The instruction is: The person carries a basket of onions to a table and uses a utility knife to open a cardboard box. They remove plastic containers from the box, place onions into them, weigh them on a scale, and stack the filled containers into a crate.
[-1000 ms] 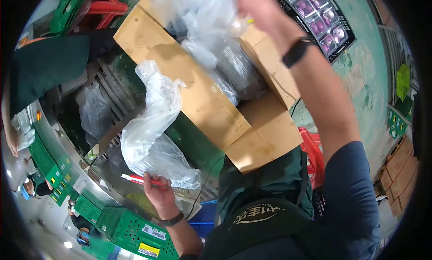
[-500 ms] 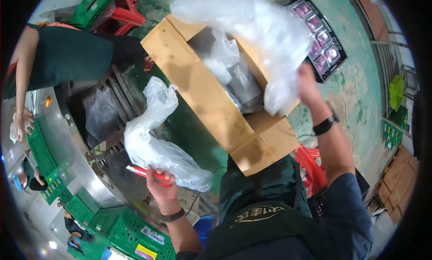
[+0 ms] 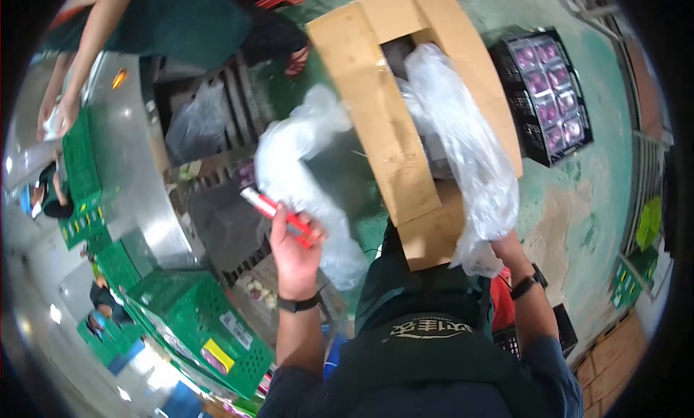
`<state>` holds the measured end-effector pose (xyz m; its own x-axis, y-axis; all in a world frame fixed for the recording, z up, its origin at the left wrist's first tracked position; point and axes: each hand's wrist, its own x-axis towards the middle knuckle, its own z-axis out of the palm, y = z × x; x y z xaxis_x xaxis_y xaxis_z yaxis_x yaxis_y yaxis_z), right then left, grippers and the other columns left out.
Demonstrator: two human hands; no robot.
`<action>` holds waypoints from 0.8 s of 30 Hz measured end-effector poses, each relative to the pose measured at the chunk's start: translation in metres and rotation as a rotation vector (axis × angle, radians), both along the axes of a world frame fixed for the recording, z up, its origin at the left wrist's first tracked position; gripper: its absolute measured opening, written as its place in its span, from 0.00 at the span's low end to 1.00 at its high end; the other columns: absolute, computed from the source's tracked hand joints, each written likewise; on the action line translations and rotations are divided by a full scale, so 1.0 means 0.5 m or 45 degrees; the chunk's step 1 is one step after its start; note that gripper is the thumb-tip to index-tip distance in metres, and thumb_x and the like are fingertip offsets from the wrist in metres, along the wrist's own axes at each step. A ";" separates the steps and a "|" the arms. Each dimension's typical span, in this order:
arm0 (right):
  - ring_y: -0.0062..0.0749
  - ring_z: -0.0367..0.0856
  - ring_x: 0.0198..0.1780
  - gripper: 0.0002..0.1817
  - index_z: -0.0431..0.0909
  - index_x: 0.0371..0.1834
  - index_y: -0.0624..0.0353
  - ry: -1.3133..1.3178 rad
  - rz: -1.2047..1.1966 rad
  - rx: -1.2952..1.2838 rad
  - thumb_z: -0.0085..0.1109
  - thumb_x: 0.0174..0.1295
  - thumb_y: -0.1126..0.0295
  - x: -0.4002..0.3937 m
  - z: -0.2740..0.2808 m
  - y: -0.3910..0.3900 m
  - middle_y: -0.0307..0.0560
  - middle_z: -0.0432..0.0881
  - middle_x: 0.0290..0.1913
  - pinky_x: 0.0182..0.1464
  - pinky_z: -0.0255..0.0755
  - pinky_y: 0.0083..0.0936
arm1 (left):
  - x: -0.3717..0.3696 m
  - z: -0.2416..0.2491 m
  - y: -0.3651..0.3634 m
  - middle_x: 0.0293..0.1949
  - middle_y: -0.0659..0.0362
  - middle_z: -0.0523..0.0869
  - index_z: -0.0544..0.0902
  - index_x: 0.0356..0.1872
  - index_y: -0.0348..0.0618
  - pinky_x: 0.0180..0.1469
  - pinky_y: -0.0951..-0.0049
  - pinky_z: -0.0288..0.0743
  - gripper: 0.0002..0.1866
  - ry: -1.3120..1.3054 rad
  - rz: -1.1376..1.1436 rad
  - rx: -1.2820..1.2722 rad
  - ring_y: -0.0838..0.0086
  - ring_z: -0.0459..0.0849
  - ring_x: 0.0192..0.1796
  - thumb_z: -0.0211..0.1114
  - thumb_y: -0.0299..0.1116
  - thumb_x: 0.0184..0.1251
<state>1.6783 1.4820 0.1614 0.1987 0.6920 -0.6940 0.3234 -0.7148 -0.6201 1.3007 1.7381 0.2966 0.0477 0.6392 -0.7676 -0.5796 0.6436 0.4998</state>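
My left hand is closed around a slim red tool with a white end, which looks like a box cutter. Behind it hangs a long crumpled clear plastic bag. My right hand grips the lower end of another clear plastic bag, its fingers partly covered by the film. That bag stretches over the opening of a cardboard box with its flaps folded out. Inside the box, more plastic-wrapped contents are mostly hidden under the bag.
To the right, a black crate holds clear packs of purple produce. A steel table and green crates line the left side. Another person's hands are over the table at upper left. A red stool stands by my right leg.
My right hand has come down towards me, drawing the plastic bag from above the box to lie across its opening. My left hand still holds the red tool. The whole view has shifted.
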 end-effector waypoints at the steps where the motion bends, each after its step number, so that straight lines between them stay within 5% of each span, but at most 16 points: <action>1: 0.45 0.74 0.71 0.26 0.74 0.71 0.60 -0.008 -0.076 -0.029 0.58 0.71 0.65 0.004 0.005 -0.013 0.56 0.79 0.68 0.72 0.66 0.36 | 0.018 0.005 0.009 0.31 0.62 0.84 0.78 0.40 0.58 0.30 0.66 0.69 0.11 -0.049 -0.009 0.041 0.67 0.79 0.28 0.58 0.50 0.78; 3: 0.51 0.76 0.70 0.26 0.75 0.69 0.59 -0.042 -0.238 -0.100 0.59 0.70 0.63 0.017 0.034 -0.022 0.59 0.79 0.68 0.70 0.68 0.38 | 0.046 0.016 0.023 0.32 0.59 0.85 0.78 0.41 0.58 0.33 0.62 0.71 0.13 -0.128 -0.023 0.093 0.64 0.80 0.30 0.55 0.52 0.79; 9: 0.63 0.76 0.65 0.25 0.78 0.65 0.59 -0.351 0.024 -0.019 0.60 0.67 0.59 0.056 -0.002 0.103 0.68 0.79 0.63 0.64 0.72 0.42 | 0.090 0.004 0.040 0.38 0.56 0.87 0.79 0.45 0.53 0.42 0.55 0.77 0.19 -0.285 -0.105 0.150 0.59 0.84 0.37 0.47 0.54 0.84; 11: 0.59 0.80 0.63 0.27 0.78 0.65 0.61 -0.435 0.075 -0.057 0.63 0.65 0.60 0.032 0.010 0.230 0.65 0.81 0.63 0.62 0.74 0.42 | 0.103 0.001 0.048 0.39 0.55 0.88 0.79 0.46 0.53 0.44 0.54 0.78 0.19 -0.207 -0.091 0.111 0.58 0.85 0.38 0.48 0.54 0.83; 12: 0.55 0.82 0.62 0.27 0.77 0.65 0.63 -0.368 0.081 0.228 0.64 0.64 0.62 0.039 -0.077 0.245 0.62 0.82 0.63 0.62 0.74 0.41 | 0.112 -0.004 0.049 0.40 0.55 0.88 0.79 0.47 0.53 0.45 0.53 0.79 0.19 -0.173 -0.088 0.083 0.57 0.86 0.39 0.48 0.54 0.83; 15: 0.39 0.81 0.61 0.30 0.76 0.66 0.66 0.076 -0.461 0.069 0.68 0.59 0.68 0.014 -0.096 0.344 0.51 0.85 0.60 0.64 0.73 0.32 | 0.099 -0.026 0.041 0.43 0.54 0.88 0.79 0.49 0.50 0.49 0.51 0.80 0.18 -0.258 -0.048 0.108 0.57 0.87 0.44 0.50 0.52 0.83; 16: 0.33 0.80 0.49 0.28 0.77 0.63 0.65 0.251 -0.611 0.158 0.68 0.57 0.74 0.007 -0.098 0.363 0.44 0.84 0.54 0.50 0.75 0.32 | 0.095 -0.029 0.038 0.43 0.53 0.87 0.79 0.49 0.49 0.50 0.50 0.80 0.18 -0.285 -0.041 0.124 0.57 0.87 0.43 0.50 0.51 0.83; 18: 0.35 0.82 0.50 0.27 0.76 0.63 0.64 0.504 -0.824 0.266 0.70 0.58 0.74 -0.008 -0.079 0.384 0.44 0.85 0.54 0.51 0.76 0.38 | 0.085 -0.038 0.035 0.42 0.54 0.87 0.79 0.49 0.50 0.49 0.52 0.79 0.17 -0.260 -0.060 0.106 0.58 0.85 0.43 0.50 0.51 0.83; 19: 0.38 0.85 0.49 0.23 0.76 0.60 0.66 0.657 -0.841 -0.032 0.67 0.62 0.74 0.010 -0.044 0.399 0.47 0.85 0.53 0.51 0.80 0.41 | 0.077 -0.044 0.036 0.41 0.55 0.87 0.79 0.48 0.50 0.48 0.53 0.78 0.17 -0.247 -0.071 0.098 0.58 0.85 0.42 0.50 0.51 0.83; 24: 0.44 0.89 0.46 0.17 0.71 0.61 0.70 1.162 -1.032 -0.003 0.54 0.72 0.74 0.027 -0.022 0.378 0.57 0.84 0.50 0.51 0.87 0.43 | 0.092 -0.037 0.042 0.40 0.55 0.86 0.79 0.47 0.48 0.45 0.56 0.77 0.16 -0.093 -0.028 0.059 0.61 0.84 0.41 0.52 0.49 0.83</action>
<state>1.6918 1.6709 0.1507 0.0109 0.5925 -0.8055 -0.7700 -0.5089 -0.3847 1.3466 1.7591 0.2780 0.1173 0.6722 -0.7310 -0.6015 0.6338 0.4863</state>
